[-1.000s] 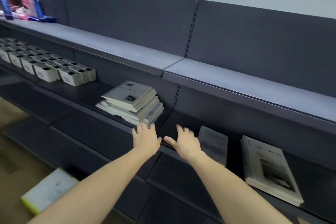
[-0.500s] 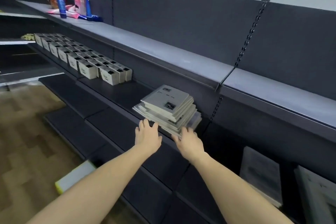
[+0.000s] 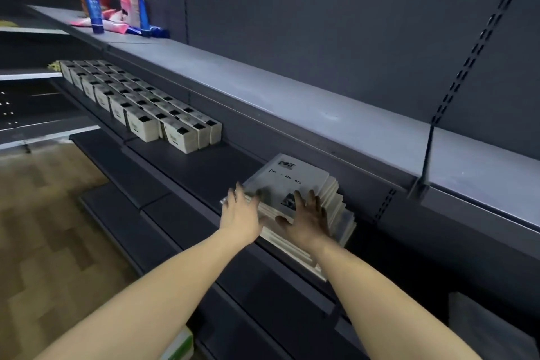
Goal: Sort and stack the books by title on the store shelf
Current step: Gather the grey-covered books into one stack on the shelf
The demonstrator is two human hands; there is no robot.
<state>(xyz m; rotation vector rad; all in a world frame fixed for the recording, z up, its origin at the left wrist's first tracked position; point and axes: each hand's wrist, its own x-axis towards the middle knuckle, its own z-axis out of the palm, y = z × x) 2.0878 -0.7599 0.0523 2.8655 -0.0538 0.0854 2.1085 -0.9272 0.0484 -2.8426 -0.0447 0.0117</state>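
- Forearms are reaching up from the bottom edge toward the stack of books (image 3: 295, 202), the landmark here, which is sitting on the dark middle shelf (image 3: 187, 164).
- Nearest of all, well below and left of the stack, a white and green object (image 3: 179, 345) is showing at floor level, partly hidden by the left forearm.
- Left hand (image 3: 241, 212) is lying against the stack's left front corner with fingers straight and spread wide, touching the book edges rather than curling round them.
- Right hand (image 3: 309, 218) is resting flat on the top cover, fingers fanned wide, its palm lying over the front edge of the uneven pile.
- Top book is showing a pale cover with dark lettering, only partly readable, and a small dark picture beside the right fingers.
- Lower books are sticking out toward the front and right of the stack, so the pile is looking staggered.
- Farther along the same shelf, left of the stack, rows of small white boxes (image 3: 140, 108) are standing close together.
- Above the stack, a grey upper shelf (image 3: 292, 102) is running across, and at its far left end blue and pink tubes (image 3: 117, 14) are standing and lying.
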